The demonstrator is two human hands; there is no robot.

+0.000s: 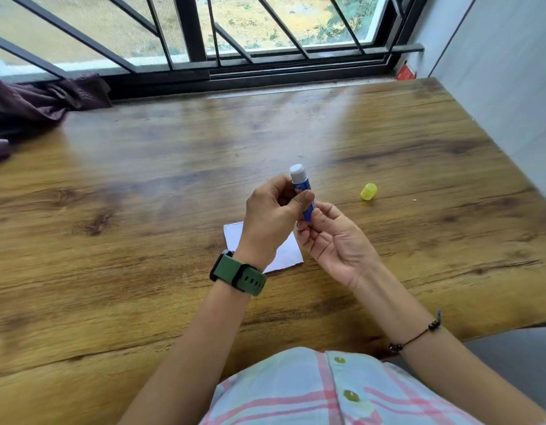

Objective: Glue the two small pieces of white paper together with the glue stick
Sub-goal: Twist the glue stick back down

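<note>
On the wooden table (143, 185) lies the white paper (284, 256), partly under the left hand (271, 216), which grips the uncapped glue stick (300, 185) above it; the right hand (333, 237) pinches its base. Yellow cap (368, 192) lies apart.

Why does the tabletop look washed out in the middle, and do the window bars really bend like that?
Head view: daylight from the window glares off the wooden table; the wide-angle lens bends the bars and table edges; the glue stick is sharp, while the far corner is slightly soft.
</note>
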